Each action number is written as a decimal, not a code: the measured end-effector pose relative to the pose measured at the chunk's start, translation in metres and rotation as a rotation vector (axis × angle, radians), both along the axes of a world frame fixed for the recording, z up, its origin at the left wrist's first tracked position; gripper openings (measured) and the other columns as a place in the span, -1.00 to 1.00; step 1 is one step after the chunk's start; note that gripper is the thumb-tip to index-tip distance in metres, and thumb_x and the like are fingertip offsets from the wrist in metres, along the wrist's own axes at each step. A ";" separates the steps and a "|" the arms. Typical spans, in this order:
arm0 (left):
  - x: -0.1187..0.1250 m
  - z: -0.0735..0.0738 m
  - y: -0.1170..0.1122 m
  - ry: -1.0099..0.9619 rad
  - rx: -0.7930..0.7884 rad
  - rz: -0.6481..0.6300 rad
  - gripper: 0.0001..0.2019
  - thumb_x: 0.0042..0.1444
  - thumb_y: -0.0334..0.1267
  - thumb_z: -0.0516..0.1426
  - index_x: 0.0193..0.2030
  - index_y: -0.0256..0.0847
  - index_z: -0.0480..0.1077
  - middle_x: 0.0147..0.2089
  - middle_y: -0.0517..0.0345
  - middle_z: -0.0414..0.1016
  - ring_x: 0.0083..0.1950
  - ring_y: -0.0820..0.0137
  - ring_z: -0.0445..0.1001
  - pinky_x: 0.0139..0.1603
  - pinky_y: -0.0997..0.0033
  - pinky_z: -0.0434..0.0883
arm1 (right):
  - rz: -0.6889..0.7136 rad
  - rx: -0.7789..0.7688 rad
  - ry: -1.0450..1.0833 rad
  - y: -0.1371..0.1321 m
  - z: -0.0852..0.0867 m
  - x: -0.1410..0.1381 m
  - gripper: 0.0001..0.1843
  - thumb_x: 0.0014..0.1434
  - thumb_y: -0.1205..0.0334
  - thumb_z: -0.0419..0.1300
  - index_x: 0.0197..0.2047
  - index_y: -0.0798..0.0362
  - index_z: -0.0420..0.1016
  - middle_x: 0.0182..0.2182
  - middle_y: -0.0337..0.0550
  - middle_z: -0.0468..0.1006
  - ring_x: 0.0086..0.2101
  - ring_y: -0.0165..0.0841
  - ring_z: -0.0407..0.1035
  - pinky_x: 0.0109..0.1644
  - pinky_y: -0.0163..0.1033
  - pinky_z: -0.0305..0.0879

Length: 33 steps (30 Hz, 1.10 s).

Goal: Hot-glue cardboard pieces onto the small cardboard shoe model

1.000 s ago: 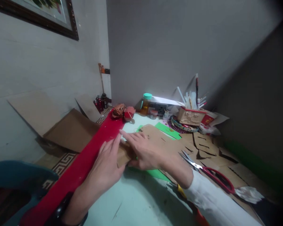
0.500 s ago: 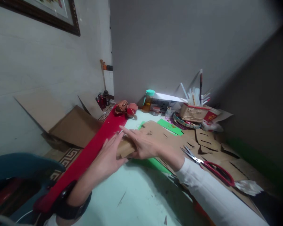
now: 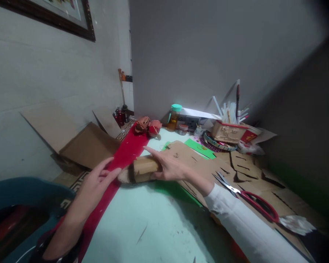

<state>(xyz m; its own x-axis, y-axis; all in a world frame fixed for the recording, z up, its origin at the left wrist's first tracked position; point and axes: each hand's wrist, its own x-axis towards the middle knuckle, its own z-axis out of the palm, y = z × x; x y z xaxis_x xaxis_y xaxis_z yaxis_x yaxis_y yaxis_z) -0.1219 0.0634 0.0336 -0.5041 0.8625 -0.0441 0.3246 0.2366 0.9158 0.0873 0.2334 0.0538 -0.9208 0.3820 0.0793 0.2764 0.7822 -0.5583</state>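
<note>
On the pale green tabletop (image 3: 148, 223) lies a brown cardboard piece (image 3: 144, 167). It has a flat base with a rounded left end, and a raised, box-like folded part on top. My right hand (image 3: 168, 164) is wrapped round the right end of the raised part, thumb low and index finger stretched over the top. My left hand (image 3: 94, 184) is open over the red cloth strip (image 3: 126, 153). Its fingertips are close to the rounded left end of the base; I cannot tell whether they touch it.
Red-handled scissors (image 3: 246, 195) lie on cut cardboard sheets (image 3: 244, 166) at the right. Farther back stand a bottle with a turquoise lid (image 3: 174, 117), a small jar (image 3: 183, 129) and a box of sticks (image 3: 229, 131). An opened carton (image 3: 89, 148) stands at the left.
My left hand has let go of the cardboard piece and moved left and toward me, which uncovers the piece's left end. My right hand keeps its hold.
</note>
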 end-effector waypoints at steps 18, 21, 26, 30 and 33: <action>0.031 -0.021 0.006 0.049 -0.072 -0.022 -0.09 0.02 0.08 0.23 0.41 -0.35 0.04 0.17 -0.30 0.36 0.08 -0.05 0.40 0.19 -0.20 0.29 | -0.238 -0.359 0.135 0.010 -0.008 0.024 0.05 0.16 0.32 0.38 0.51 -0.01 -0.19 0.11 0.05 0.44 0.04 -0.07 0.43 0.18 0.18 0.32; 0.035 -0.019 0.009 -0.070 -0.047 -0.040 -0.07 -0.04 0.06 0.29 0.38 -0.38 0.07 0.25 -0.39 0.31 0.15 -0.09 0.38 0.25 -0.20 0.27 | -0.239 -0.403 0.162 0.011 -0.009 0.024 0.05 0.16 0.33 0.38 0.51 -0.02 -0.20 0.10 0.03 0.45 0.02 -0.08 0.44 0.16 0.16 0.34; 0.045 -0.003 0.012 -0.467 0.000 -0.094 -0.23 0.10 -0.05 0.25 0.37 -0.25 0.05 0.46 -0.31 0.19 0.36 0.08 0.35 0.39 0.03 0.28 | -0.267 -0.467 0.221 0.017 -0.013 0.029 0.08 0.13 0.25 0.39 0.51 0.03 -0.20 0.09 0.05 0.44 -0.03 -0.11 0.45 0.17 0.14 0.30; 0.053 0.010 0.010 -0.709 0.020 -0.098 -0.23 0.06 -0.18 0.27 0.36 -0.24 0.04 0.42 -0.30 0.29 0.28 0.04 0.47 0.28 0.04 0.45 | -0.289 -0.583 0.294 0.017 -0.008 0.037 0.10 0.10 0.03 0.39 0.51 0.02 -0.15 0.16 0.06 0.38 0.10 -0.09 0.38 0.26 0.09 0.21; 0.064 0.018 0.008 -0.770 0.050 -0.094 -0.11 0.06 -0.21 0.32 0.44 -0.15 -0.06 0.49 -0.18 0.19 0.36 0.08 0.37 0.27 0.08 0.48 | -0.282 -0.694 0.343 0.005 0.006 0.046 0.08 0.09 -0.04 0.37 0.50 -0.04 -0.12 0.24 0.06 0.33 0.15 -0.12 0.35 0.26 0.02 0.25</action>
<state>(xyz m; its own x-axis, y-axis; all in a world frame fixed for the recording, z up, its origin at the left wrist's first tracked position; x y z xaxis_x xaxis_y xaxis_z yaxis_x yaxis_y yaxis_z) -0.0584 0.0710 0.0514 -0.2719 0.9104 -0.3119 -0.3909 0.1916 0.9002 0.1329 0.2382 0.0600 -0.7506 0.6608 -0.0005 0.1367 0.1546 -0.9785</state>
